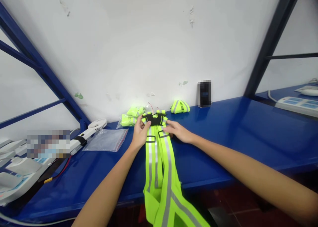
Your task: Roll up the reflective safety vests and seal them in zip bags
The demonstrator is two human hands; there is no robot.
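Note:
A neon yellow-green strap harness [169,174] with grey reflective stripes lies over the blue table and hangs off its front edge. Its black part [155,119] and two black rectangular buckles are near the top. My left hand [142,131] grips the harness at the left of the black part, thumb on top. At the right side, my right hand [177,131] holds the strap edge by the other buckle, its fingertips on the fabric and some fingers hidden beneath.
Behind stand bagged yellow-green bundles [129,120], a folded bundle [180,106] and a blurred black object [205,94]. On the left lie a clear plastic bag [106,140], a white fan [97,124] and white devices [22,174]. Blue table [236,127] meets the wall.

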